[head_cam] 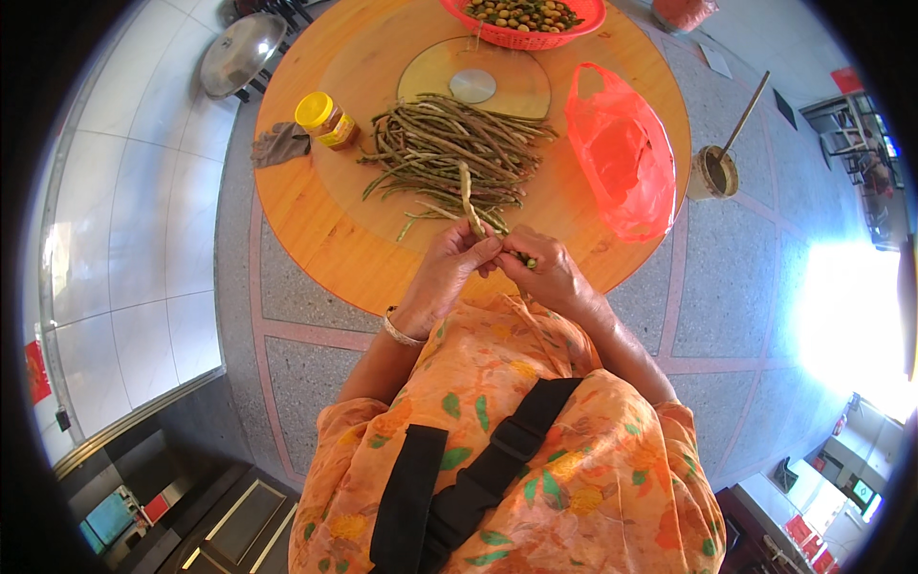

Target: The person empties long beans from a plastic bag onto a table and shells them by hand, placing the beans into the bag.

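Observation:
Both my hands meet over the near edge of a round wooden table [337,251]. My left hand [455,262] pinches a pale, split bean pod [467,197] that points up and away from me. My right hand [541,262] is closed around some green bean pieces [529,262], its fingertips touching the left ones. Just beyond the hands lies a large heap of long, brownish-green beans [459,143]. A thin, crinkled red plastic bag [624,158] sits to the right of the heap. What the fingers cover cannot be seen.
A yellow-lidded jar [326,120] and a grey glove [281,146] lie at the table's left. Beyond the heap are a round turntable [423,72] and a red plastic basket [531,36] of small round fruits. A bucket [712,173] with a stick stands on the floor at right.

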`<state>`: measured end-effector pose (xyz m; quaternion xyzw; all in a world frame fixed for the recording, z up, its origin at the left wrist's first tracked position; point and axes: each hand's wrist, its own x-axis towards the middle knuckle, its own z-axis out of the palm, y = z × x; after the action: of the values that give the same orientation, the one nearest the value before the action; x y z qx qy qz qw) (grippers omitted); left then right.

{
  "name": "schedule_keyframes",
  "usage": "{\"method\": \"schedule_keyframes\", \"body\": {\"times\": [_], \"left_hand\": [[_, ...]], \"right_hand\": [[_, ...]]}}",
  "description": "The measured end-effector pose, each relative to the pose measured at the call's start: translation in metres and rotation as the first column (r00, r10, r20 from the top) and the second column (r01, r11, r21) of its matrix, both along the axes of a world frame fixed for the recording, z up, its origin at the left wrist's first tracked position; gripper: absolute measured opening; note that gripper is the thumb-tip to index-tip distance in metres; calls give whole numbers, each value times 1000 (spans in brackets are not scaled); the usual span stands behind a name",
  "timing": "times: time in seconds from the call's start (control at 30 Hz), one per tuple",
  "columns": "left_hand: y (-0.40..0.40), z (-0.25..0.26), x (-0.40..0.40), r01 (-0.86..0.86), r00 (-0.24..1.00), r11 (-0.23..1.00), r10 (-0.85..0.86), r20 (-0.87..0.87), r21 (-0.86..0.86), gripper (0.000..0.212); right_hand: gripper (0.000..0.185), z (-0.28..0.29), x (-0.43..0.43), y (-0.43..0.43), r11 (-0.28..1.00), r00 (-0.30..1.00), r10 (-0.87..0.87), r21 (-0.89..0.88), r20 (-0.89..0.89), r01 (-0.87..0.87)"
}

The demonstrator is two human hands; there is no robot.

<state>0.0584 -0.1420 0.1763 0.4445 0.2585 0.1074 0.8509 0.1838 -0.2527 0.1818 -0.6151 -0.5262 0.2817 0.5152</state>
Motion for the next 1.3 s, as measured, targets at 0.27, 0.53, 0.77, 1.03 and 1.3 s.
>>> {"method": "schedule_keyframes", "body": {"times": [0.27, 0.53, 0.77, 1.03, 1.3], "left_hand": [[1, 3, 9, -270, 890, 890, 377, 258, -367, 9], [-6, 6, -4, 150, 985, 969, -131, -108, 195, 10], [-11, 13, -3, 330, 933, 841, -222, -282, 430, 10], [5, 4, -4, 30, 994, 928, 11, -107, 373, 17], [-3, 0, 4, -80, 997, 988, 81, -3, 129, 14]], "right_hand": [[20, -40, -3, -9, 996, 59, 31, 36, -998, 82], [26, -19, 20, -1, 970, 435, -171, -229, -884, -85], [21, 4, 19, 14, 913, 833, -126, -391, -538, -114], [15, 8, 3, 9, 956, 988, -13, -293, -153, -33], [16, 7, -7, 6, 965, 980, -77, -261, -186, 26]]}}
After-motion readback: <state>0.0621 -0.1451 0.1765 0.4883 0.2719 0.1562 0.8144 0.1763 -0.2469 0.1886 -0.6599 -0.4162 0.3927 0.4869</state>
